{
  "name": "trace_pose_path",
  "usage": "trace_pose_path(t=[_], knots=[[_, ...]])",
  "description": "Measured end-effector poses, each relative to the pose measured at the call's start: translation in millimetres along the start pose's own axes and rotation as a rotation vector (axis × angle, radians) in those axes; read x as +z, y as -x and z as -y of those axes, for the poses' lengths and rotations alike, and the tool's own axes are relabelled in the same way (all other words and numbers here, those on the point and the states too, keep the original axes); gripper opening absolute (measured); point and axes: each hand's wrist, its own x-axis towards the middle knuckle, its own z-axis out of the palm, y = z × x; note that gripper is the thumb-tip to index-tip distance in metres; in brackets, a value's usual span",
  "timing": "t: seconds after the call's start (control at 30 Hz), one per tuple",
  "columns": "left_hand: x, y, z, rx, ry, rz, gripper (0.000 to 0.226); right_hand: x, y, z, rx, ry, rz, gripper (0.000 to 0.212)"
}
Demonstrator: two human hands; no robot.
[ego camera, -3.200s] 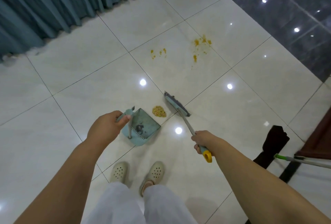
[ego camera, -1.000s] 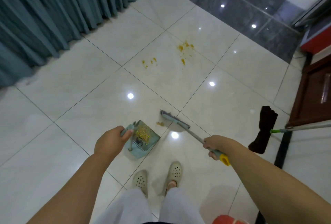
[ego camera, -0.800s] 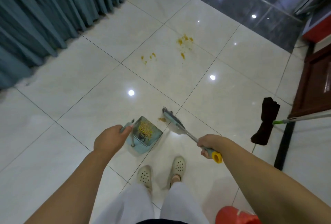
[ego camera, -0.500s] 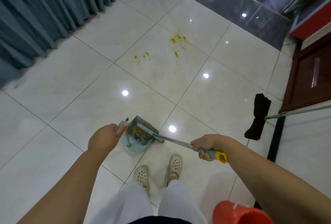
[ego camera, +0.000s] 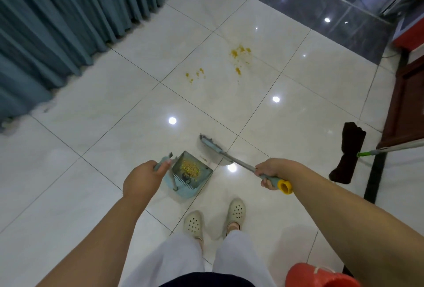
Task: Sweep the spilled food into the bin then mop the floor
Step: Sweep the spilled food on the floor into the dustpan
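The white tiled floor [ego camera: 114, 107] carries two patches of spilled food [ego camera: 238, 57] at 12 o'clock. The mop [ego camera: 346, 156] lies at 3 o'clock. The right hand [ego camera: 270, 170] grips the broom [ego camera: 212, 146]. The left hand [ego camera: 143, 180] grips the dustpan [ego camera: 190, 174], with swept food inside.

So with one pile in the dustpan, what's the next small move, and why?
Probably carry the broom and dustpan forward to the yellow bits further out. The right hand and left hand already grip both tools, and two patches of food remain unswept.
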Motion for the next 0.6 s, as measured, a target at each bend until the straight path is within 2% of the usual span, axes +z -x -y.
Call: trace_pose_path(t=[0.2,0.37,0.5,0.6], knots=[[3,2,3,0.030,-0.052,0.022,0.056,31,4,-18,-0.006,0.069,0.047,0.041],[3,4,9,0.032,-0.015,0.047,0.056,25,39,-28,-0.023,0.047,0.135,0.044],[4,10,15,0.038,-0.016,0.038,0.056,14,53,-30,-0.039,0.049,0.103,0.050],[4,13,16,0.027,-0.010,0.030,0.057,14,57,-28,-0.076,0.056,0.057,0.047]])
